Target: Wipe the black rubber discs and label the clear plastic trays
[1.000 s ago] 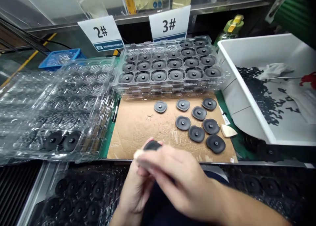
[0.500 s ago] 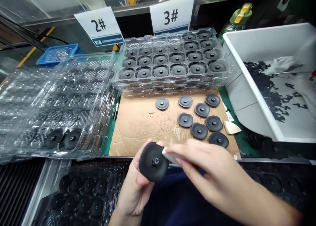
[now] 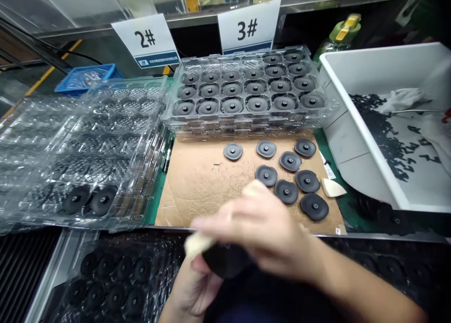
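Observation:
A black round disc (image 3: 227,261) is held by my left hand (image 3: 193,285) at the bottom centre, its far side partly hidden by my right hand. My right hand (image 3: 260,224), smeared by motion, crosses over the disc and grips a cream-coloured pad (image 3: 198,244) at the disc's left edge. Several black discs with a small central stub lie on the cardboard sheet (image 3: 190,186), one of them (image 3: 233,151) apart from the others. Another cream wedge-shaped pad (image 3: 333,188) rests at the right edge of the cardboard.
Stacked clear trays (image 3: 246,121) with black discs stand behind the cardboard. More clear trays (image 3: 105,149) are on the left, near a blue box (image 3: 84,78). On the right is a white bin (image 3: 369,168) with small black pieces. Below the left edge sits another disc tray (image 3: 116,285).
My right hand has swept left across the disc, carrying the pad from its right edge to its left. The disc has tilted in my left hand. The view has shifted slightly.

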A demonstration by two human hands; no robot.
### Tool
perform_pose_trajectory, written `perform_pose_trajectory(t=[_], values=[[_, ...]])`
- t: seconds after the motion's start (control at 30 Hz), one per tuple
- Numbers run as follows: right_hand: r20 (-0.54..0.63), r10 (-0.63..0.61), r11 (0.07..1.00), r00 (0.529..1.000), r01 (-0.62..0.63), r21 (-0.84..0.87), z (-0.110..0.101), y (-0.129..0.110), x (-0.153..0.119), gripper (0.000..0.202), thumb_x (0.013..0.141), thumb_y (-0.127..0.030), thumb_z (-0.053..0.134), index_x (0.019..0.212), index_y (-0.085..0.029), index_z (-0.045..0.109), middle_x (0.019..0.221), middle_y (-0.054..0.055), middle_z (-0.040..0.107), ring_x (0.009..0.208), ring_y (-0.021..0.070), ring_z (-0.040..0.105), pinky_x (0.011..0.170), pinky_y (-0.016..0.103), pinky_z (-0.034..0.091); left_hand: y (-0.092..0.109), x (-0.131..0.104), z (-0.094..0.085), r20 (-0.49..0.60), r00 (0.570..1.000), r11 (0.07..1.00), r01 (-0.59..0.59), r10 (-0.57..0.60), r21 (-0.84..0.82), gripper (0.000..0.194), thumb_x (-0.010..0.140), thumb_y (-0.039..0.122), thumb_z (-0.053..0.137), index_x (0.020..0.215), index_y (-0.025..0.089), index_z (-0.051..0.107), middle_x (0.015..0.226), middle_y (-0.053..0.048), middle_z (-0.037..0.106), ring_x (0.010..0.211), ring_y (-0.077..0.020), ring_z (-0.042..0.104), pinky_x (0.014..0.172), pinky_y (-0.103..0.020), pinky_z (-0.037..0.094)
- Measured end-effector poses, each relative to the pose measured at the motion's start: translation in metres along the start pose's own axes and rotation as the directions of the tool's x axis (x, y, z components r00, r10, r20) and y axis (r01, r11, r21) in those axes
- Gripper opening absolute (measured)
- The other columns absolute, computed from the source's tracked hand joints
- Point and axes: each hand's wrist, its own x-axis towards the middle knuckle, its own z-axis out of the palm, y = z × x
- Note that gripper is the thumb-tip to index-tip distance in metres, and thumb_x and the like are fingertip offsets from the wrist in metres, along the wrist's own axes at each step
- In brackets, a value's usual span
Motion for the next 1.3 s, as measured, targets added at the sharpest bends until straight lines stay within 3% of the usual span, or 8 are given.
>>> perform_pose_trajectory(t=[0.1,0.17,0.3,0.47,0.6,0.8,0.97,1.3], values=[[0.016,0.462,0.868,0.887,-0.455,0.198,0.007,0.037,-0.004,0.031,0.087,-0.021,0.045,0.116,-0.021,0.055,0.101,0.002,0.065,0.087,0.0145,0.060,0.073,0.027,0.047,0.007,0.001,-0.006,0.144,0.988,0.992,0.072,-0.056,-0.107,0.064,0.053,0.046,0.074,0.112,0.028,0.058,0.116,-0.005,0.061,0.110,-0.0320,0.052,0.094,-0.042,0.042],[0.139,0.585,0.766,0.799,-0.600,0.230,0.019,0.064,-0.014,0.032,0.084,-0.024,0.048,0.115,-0.020,0.056,0.106,0.004,0.063,0.093,0.0180,0.060,0.076,0.031,0.048,0.012,0.001,-0.012,0.199,0.978,0.981,0.092,-0.057,-0.173,0.059,0.057,0.043,0.072,0.113,0.030,0.057,0.120,-0.003,0.059,0.111,-0.0288,0.052,0.093,-0.037,0.043],[-0.052,0.629,0.774,0.775,-0.631,-0.042,0.052,0.090,-0.046,0.032,0.080,-0.021,0.052,0.111,-0.018,0.057,0.108,0.009,0.059,0.100,0.0227,0.055,0.086,0.038,0.044,0.016,0.001,-0.024,0.212,0.977,0.975,0.076,-0.030,-0.211,0.057,0.060,0.041,0.070,0.114,0.028,0.057,0.120,-0.004,0.059,0.110,-0.0266,0.054,0.090,-0.032,0.046],[-0.165,0.688,0.716,0.707,-0.698,-0.001,0.060,0.070,-0.073,0.012,0.080,-0.027,0.056,0.073,-0.019,0.061,0.068,0.001,0.061,0.057,0.0144,0.055,0.054,0.025,0.044,0.018,0.003,-0.035,0.194,0.980,0.965,0.082,-0.033,-0.249,0.055,0.062,0.041,0.069,0.114,0.028,0.057,0.121,-0.004,0.058,0.111,-0.0271,0.053,0.089,-0.032,0.047],[-0.101,0.660,0.748,0.745,-0.664,-0.004,0.052,0.059,-0.081,0.021,0.086,-0.026,0.048,0.072,-0.020,0.063,0.067,0.000,0.063,0.063,0.0144,0.058,0.059,0.024,0.045,0.019,0.007,-0.044,0.163,0.987,0.955,0.065,-0.018,-0.290,0.054,0.064,0.039,0.069,0.115,0.028,0.056,0.122,-0.004,0.058,0.111,-0.0271,0.053,0.090,-0.033,0.046],[-0.039,0.448,0.817,0.893,-0.427,-0.387,0.068,0.084,-0.076,0.035,0.085,-0.028,0.050,0.119,-0.019,0.053,0.112,0.010,0.057,0.099,0.0263,0.050,0.084,0.041,0.042,0.016,0.011,-0.053,0.140,0.990,0.936,0.047,0.002,-0.348,0.053,0.067,0.040,0.067,0.117,0.027,0.055,0.122,-0.003,0.058,0.112,-0.0270,0.051,0.091,-0.032,0.046],[-0.009,0.426,0.842,0.905,-0.400,-0.361,0.071,0.097,-0.052,0.025,0.087,-0.025,0.046,0.107,-0.018,0.059,0.098,0.009,0.062,0.086,0.0221,0.054,0.078,0.036,0.045,0.015,0.009,-0.056,0.113,0.994,0.923,0.038,0.006,-0.383,0.053,0.069,0.041,0.064,0.119,0.027,0.053,0.125,-0.003,0.056,0.116,-0.0272,0.048,0.093,-0.030,0.044],[-0.045,0.546,0.835,0.836,-0.548,-0.045,0.064,0.063,-0.052,0.028,0.087,-0.021,0.045,0.114,-0.021,0.054,0.105,0.005,0.063,0.094,0.0180,0.058,0.080,0.029,0.045,0.010,0.013,-0.045,0.051,0.998,0.944,-0.018,0.036,-0.330,0.047,0.071,0.037,0.063,0.117,0.027,0.055,0.121,-0.005,0.058,0.116,-0.0273,0.048,0.099,-0.037,0.039]])
